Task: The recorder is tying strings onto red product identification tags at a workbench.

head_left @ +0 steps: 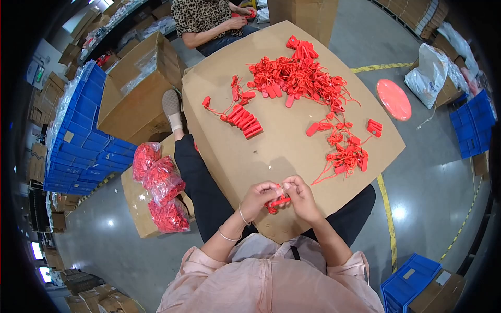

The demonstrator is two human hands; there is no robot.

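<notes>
Close to the near edge of the cardboard tabletop [271, 141], my left hand [260, 198] and my right hand [302, 201] are together, fingers pinched. Between them is a small red corded piece [282, 201], partly hidden by my fingers. A large tangled heap of red cords with flat red plastic tabs [292, 75] lies on the far side. To the left, a row of red tabs [245, 121] is lined up side by side. Nearer on the right sits a smaller loose pile of red corded pieces [347, 156], with a little red bundle [374, 128] beside it.
Across the table a person [209, 23] handles a red piece. Clear bags of red pieces [164, 180] lie on a carton at left, near a large open carton [138, 88] and blue crates [86, 130]. A round red disc [394, 99] is off the table's right side.
</notes>
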